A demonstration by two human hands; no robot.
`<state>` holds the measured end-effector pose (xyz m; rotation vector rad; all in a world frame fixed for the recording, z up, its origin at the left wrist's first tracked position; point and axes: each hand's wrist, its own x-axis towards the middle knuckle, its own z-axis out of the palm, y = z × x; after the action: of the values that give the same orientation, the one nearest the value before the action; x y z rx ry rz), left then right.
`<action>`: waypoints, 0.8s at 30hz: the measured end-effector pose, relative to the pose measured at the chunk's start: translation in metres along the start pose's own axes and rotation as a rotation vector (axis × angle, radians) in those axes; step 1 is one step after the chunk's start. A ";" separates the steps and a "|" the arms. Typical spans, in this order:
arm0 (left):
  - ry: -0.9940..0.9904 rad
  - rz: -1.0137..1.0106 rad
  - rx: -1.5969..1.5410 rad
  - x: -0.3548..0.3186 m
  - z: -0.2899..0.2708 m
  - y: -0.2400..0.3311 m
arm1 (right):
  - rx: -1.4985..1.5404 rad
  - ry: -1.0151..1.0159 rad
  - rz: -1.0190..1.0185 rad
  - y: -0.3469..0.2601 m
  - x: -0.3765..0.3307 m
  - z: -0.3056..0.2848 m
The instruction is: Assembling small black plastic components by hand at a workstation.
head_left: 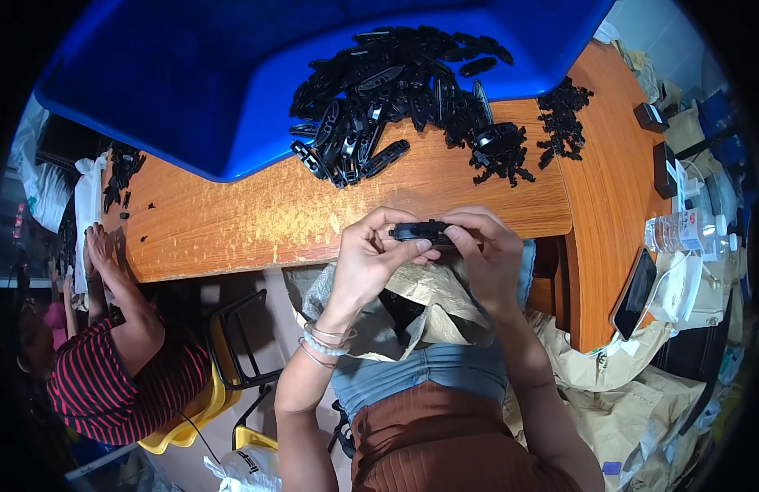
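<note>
- Brown ribbed top (429,443), cut off below.
- Left hand (367,256) and right hand (492,252) both pinch a black plastic part (419,232) at the wooden table (256,234)'s near edge, partly covering it.
- Open paper sack (433,284) below that edge; dark contents indistinct.
- Blue bin (170,123), cut off above, hides the far edge.
- Heaped black pieces (388,82) overlap, hard to separate.
</note>
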<state>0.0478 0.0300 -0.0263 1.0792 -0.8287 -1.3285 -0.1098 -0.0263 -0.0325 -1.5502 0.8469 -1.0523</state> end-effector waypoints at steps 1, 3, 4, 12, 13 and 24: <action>0.011 0.019 0.000 -0.001 0.000 -0.001 | -0.002 0.001 0.000 0.002 0.000 -0.002; 0.021 0.038 -0.001 -0.001 0.001 -0.001 | -0.328 0.008 -0.327 0.008 0.002 -0.006; 0.046 0.035 0.016 -0.001 0.002 -0.002 | -0.324 0.004 -0.326 0.009 0.003 -0.005; 0.106 0.032 0.206 -0.007 0.000 0.001 | 0.027 -0.111 0.113 0.019 -0.010 0.002; 0.117 0.040 0.187 -0.009 -0.001 0.000 | 0.028 -0.110 0.114 0.018 -0.011 0.002; -0.421 -0.260 0.830 -0.043 -0.047 0.034 | -0.452 0.023 -0.230 0.041 0.015 -0.026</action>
<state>0.0984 0.0765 -0.0046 1.6045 -1.6911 -1.4858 -0.1291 -0.0579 -0.0669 -2.0574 0.9860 -1.0910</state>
